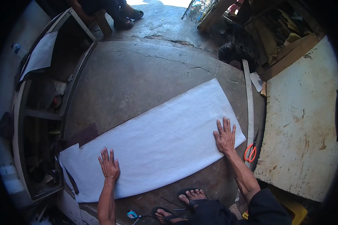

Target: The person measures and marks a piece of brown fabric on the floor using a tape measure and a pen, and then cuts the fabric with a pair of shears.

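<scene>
A long white sheet of cloth-like material [165,131] is spread on the concrete floor, slanting from lower left to upper right. Near its left end my left hand [109,165] lies flat on it with the fingers stretched. Toward the right end my right hand [225,137] presses flat, fingers spread. Neither hand holds anything. Right of the sheet are orange-handled scissors [250,153], resting by a long pale straight strip [248,101]. Below the sheet, close to my left forearm, sits a small blue and white tape measure [132,214].
An open-fronted cabinet frame [45,114] stands at the left, a white sheet [40,54] draped over it. A worn pale board [300,123] fills the right side. My sandalled feet [191,195] are at the bottom. Another person's feet [125,22] show at the far left.
</scene>
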Demonstrator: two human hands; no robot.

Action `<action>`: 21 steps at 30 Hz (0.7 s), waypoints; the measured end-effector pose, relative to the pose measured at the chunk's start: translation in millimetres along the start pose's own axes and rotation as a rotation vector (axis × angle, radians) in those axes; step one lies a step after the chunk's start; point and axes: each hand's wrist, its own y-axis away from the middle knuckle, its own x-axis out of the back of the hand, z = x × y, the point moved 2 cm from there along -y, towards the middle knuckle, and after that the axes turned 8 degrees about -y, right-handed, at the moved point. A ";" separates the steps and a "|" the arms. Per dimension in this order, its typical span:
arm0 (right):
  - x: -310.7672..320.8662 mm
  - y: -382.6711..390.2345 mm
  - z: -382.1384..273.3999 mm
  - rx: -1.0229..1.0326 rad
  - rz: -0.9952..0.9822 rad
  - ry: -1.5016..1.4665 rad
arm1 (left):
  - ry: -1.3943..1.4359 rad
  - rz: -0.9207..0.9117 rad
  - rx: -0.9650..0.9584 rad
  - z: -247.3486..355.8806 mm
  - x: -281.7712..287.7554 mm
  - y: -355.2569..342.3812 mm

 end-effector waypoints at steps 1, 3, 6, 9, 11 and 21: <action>4.1 -1.3 3.4 0.000 -0.022 -0.012 | 0.006 0.040 0.042 -5.9 -6.3 5.4; 8.2 -3.1 2.2 0.017 -0.012 0.003 | 0.017 0.078 0.069 -3.4 -7.7 5.3; 13.5 13.1 -16.7 0.045 0.018 0.028 | 0.026 0.070 0.141 19.6 0.5 7.0; 4.8 59.9 -74.3 0.292 -0.032 -0.027 | 0.127 0.039 -0.127 112.8 12.1 27.4; -23.0 96.4 -134.7 0.463 -0.098 -0.130 | 0.251 0.008 -0.238 188.1 12.6 47.6; -38.2 81.9 -81.1 0.207 -0.045 -0.016 | 0.119 0.028 0.032 188.9 -12.2 80.9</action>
